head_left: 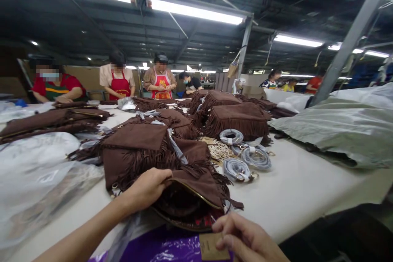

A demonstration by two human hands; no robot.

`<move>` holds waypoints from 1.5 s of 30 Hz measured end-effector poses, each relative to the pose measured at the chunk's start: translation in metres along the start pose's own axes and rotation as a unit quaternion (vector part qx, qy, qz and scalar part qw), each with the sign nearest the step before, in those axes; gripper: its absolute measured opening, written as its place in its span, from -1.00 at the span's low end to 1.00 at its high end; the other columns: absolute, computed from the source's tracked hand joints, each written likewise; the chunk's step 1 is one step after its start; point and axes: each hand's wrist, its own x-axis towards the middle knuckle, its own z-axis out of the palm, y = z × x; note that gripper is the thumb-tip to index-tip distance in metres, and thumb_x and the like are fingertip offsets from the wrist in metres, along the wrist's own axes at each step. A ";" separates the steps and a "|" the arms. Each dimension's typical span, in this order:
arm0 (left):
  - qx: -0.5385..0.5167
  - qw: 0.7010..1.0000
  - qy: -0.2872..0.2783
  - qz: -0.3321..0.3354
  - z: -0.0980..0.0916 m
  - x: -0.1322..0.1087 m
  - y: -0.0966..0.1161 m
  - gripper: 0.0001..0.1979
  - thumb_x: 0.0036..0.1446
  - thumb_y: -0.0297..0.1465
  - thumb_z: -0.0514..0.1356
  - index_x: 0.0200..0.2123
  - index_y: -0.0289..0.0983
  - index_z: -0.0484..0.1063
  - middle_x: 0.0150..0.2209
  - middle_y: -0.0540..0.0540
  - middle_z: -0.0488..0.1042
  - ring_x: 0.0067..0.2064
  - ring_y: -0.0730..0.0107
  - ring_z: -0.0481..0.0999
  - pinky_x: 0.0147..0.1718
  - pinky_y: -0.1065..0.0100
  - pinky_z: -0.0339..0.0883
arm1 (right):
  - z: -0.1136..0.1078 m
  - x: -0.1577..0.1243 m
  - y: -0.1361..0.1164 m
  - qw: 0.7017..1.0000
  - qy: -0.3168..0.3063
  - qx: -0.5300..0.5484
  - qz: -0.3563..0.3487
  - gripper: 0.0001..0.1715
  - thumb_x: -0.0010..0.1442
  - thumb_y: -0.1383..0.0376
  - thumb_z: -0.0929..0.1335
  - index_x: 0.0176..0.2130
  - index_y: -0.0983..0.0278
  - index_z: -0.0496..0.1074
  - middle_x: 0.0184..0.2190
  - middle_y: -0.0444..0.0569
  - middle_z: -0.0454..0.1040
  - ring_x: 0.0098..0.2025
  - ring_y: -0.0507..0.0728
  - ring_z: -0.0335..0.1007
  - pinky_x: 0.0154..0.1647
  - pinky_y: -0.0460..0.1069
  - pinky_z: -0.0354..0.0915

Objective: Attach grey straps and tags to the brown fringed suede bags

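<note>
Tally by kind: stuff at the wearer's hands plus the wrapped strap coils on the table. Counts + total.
Brown fringed bag, open, gripped by left hand: 1
Kraft tag at right hand: 1
Purple plastic bag: 1
Wrapped strap coils: 3
Total: 6

Left hand (149,188) reaches forward with fingers curled tight; right hand (245,239) sits low, fingers pinched together.

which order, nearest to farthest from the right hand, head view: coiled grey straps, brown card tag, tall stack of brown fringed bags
1. brown card tag, in the right hand
2. coiled grey straps, ahead mid-table
3. tall stack of brown fringed bags, beyond them
</note>
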 end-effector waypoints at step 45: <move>-0.043 0.998 -0.029 0.032 0.084 0.040 0.033 -0.47 0.04 -0.62 -0.03 0.05 -0.20 0.44 -0.13 -0.18 0.55 -0.09 0.16 0.53 -0.06 0.26 0.37 | -0.010 0.067 -0.005 0.892 0.105 -0.438 -0.030 -0.75 0.25 0.45 0.17 -0.44 0.20 0.19 -0.47 -0.11 0.38 -0.39 0.10 0.32 -0.36 -0.01 0.05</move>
